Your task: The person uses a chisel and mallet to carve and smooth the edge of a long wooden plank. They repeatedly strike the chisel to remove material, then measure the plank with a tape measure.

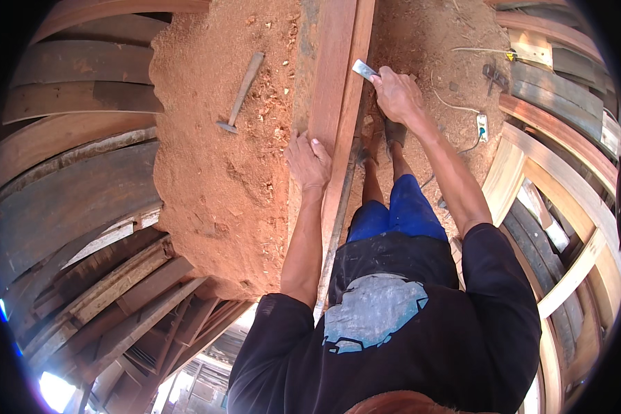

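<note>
a narrow wooden bench runs straight up the middle here, its worn left edge showing, dusted with sawdust and pale chips. on it lies a long reddish-brown board, running the same way as the bench. over to the left, the floor is buried under a thick, lumpy spread of reddish sawdust, and a hammer lies on top of that, handle slanting toward the bench, head nearer me. on the right the floor is browner and scuffed, with a white socket block and a pale cord lying on it.
</note>
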`<act>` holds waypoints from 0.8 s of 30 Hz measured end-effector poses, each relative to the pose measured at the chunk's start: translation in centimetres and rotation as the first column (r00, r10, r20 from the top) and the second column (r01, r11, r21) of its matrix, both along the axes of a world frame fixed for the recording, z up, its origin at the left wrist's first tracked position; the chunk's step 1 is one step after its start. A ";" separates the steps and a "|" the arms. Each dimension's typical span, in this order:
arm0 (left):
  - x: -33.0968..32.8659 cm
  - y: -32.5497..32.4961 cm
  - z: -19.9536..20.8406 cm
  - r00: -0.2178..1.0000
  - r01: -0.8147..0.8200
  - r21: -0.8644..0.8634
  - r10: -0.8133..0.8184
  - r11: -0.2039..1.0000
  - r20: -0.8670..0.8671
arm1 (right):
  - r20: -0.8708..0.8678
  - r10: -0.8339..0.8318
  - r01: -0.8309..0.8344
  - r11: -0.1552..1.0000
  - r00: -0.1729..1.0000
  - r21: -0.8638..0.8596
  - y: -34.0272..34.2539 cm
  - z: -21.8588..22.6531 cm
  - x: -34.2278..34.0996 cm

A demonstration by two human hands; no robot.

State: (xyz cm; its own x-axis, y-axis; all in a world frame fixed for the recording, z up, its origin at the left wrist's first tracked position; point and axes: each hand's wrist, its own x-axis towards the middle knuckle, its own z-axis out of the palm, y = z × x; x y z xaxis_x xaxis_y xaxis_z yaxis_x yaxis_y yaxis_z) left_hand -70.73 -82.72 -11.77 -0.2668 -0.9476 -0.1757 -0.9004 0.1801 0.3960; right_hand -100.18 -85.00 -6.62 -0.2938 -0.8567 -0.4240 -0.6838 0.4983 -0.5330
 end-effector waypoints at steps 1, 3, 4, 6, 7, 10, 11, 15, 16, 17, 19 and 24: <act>0.0 0.1 -0.1 1.000 0.010 -0.040 -0.010 0.999 -0.006 | -0.006 0.018 -0.018 1.000 1.000 -0.009 -0.2 0.2 0.1; 0.0 0.2 -0.2 1.000 0.022 -0.070 -0.022 0.997 -0.001 | -0.031 0.062 -0.064 0.996 0.998 -0.067 -0.2 -0.4 0.2; 0.0 0.1 -0.2 1.000 0.026 -0.059 -0.025 0.998 0.010 | -0.050 0.085 -0.091 0.989 0.995 -0.116 0.0 -1.3 0.2; -0.4 0.2 0.0 1.000 0.014 -0.050 -0.013 0.999 0.029 | -0.056 0.108 -0.116 0.978 0.993 -0.176 0.4 -2.1 0.7; -0.7 0.3 0.1 0.999 0.000 -0.051 0.002 0.999 0.037 | -0.042 0.107 -0.113 0.976 0.993 -0.187 0.6 -2.3 1.3; -0.6 0.5 -0.5 0.999 -0.034 -0.019 0.035 0.999 0.009 | 0.019 0.158 -0.158 0.987 0.987 -0.017 1.8 -0.2 3.6; -0.5 0.5 -0.9 0.999 -0.043 -0.007 0.043 0.999 -0.016 | 0.038 0.179 -0.181 0.981 0.983 0.068 2.4 1.0 4.4; -0.6 0.6 -0.1 1.000 -0.023 -0.052 0.023 0.998 -0.016 | 0.071 0.304 -0.306 0.952 0.950 0.014 4.7 0.5 4.7; -0.4 0.7 -0.3 1.000 -0.024 -0.052 0.023 0.998 -0.010 | 0.057 0.244 -0.245 0.969 0.968 0.009 3.9 0.5 4.1; -0.3 0.7 -0.6 1.000 -0.026 -0.053 0.026 0.998 -0.004 | 0.044 0.184 -0.185 0.983 0.982 0.002 3.0 0.4 3.3; -0.5 0.4 -0.4 1.000 0.008 -0.109 -0.008 0.994 -0.004 | 0.008 0.103 -0.102 0.992 0.995 -0.080 1.0 -0.9 1.5; -0.9 0.6 0.1 1.000 -0.009 -0.082 0.006 0.997 -0.027 | 0.028 0.165 -0.162 0.982 0.986 -0.097 2.0 -2.1 2.6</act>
State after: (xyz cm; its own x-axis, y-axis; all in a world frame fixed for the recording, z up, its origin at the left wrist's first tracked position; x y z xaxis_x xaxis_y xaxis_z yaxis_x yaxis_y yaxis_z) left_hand -71.67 -82.16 -11.70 -0.2632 -0.9605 -0.0903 -0.8911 0.2062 0.4042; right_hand -97.58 -83.04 -8.75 -0.1327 -0.9286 -0.3466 -0.7315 0.3277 -0.5979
